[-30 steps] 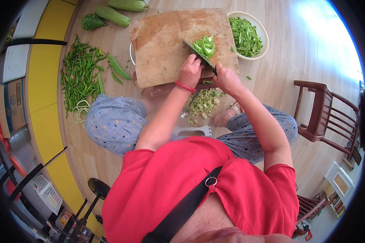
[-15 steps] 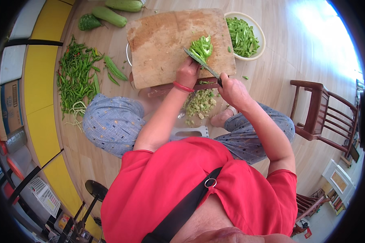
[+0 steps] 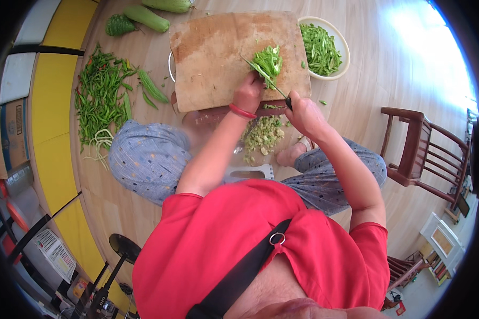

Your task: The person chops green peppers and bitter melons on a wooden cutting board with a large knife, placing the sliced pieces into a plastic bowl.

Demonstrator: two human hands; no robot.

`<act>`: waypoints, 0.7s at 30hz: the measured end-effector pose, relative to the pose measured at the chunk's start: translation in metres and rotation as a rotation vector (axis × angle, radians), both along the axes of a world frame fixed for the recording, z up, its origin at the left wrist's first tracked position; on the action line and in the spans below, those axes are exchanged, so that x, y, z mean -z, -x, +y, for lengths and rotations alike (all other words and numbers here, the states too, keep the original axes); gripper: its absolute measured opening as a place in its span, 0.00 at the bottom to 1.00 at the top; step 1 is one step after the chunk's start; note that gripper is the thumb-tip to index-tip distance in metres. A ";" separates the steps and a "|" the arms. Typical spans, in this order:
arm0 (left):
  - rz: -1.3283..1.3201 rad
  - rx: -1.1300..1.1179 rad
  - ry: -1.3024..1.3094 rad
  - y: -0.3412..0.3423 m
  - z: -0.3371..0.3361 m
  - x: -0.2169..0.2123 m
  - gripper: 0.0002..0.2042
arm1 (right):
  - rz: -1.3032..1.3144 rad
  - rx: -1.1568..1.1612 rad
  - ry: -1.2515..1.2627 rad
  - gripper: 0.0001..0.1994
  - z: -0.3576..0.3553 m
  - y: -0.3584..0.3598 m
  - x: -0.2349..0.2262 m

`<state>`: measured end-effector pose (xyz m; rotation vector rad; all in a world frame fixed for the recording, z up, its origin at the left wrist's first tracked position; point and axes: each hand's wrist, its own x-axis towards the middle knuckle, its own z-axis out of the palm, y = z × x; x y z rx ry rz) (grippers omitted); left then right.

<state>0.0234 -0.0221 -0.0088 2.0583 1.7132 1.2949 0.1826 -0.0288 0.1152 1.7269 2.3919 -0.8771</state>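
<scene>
A kitchen knife (image 3: 264,75) lies slantwise over the wooden cutting board (image 3: 218,53), its dark handle in my closed right hand (image 3: 307,116). The blade stands almost edge-on to view, beside a small heap of pale-green slices (image 3: 269,59). My left hand (image 3: 248,93), with a red band at the wrist, is closed at the near side of the blade. Its curled fingers hold a green vegetable piece, mostly hidden by the hand and knife. At the board's right, a white bowl (image 3: 344,43) holds many green slices (image 3: 319,50).
Green chili peppers (image 3: 102,90) cover the floor at left, by a bumpy green gourd (image 3: 151,86). Larger green gourds (image 3: 146,18) lie farther back. Pale vegetable scraps (image 3: 262,137) sit below the board. A wooden chair (image 3: 418,143) stands at right.
The knife has turned from showing its blade's flat side to nearly edge-on. The slices beside it have spread a little farther right. Both hands keep their holds.
</scene>
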 end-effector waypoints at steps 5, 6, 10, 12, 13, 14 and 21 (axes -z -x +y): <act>-0.013 -0.001 -0.079 -0.002 0.004 0.004 0.07 | -0.035 -0.035 -0.022 0.11 -0.005 -0.003 -0.002; -0.010 -0.009 -0.088 -0.004 0.005 0.003 0.06 | -0.037 -0.041 -0.022 0.11 -0.004 -0.003 0.000; -0.028 -0.011 -0.117 -0.001 0.004 0.002 0.06 | -0.022 0.014 0.012 0.11 -0.006 -0.004 0.001; -0.043 -0.002 -0.116 -0.002 0.002 0.003 0.06 | -0.018 0.039 -0.009 0.11 -0.009 -0.009 0.004; -0.049 0.004 -0.122 -0.001 0.003 0.002 0.06 | -0.024 0.043 -0.011 0.11 -0.007 -0.010 0.003; -0.038 0.002 -0.119 0.000 0.003 0.002 0.06 | -0.030 0.048 -0.012 0.11 -0.005 -0.012 0.001; -0.024 -0.014 -0.102 -0.001 0.006 -0.004 0.07 | -0.066 -0.053 0.001 0.11 -0.003 -0.013 -0.004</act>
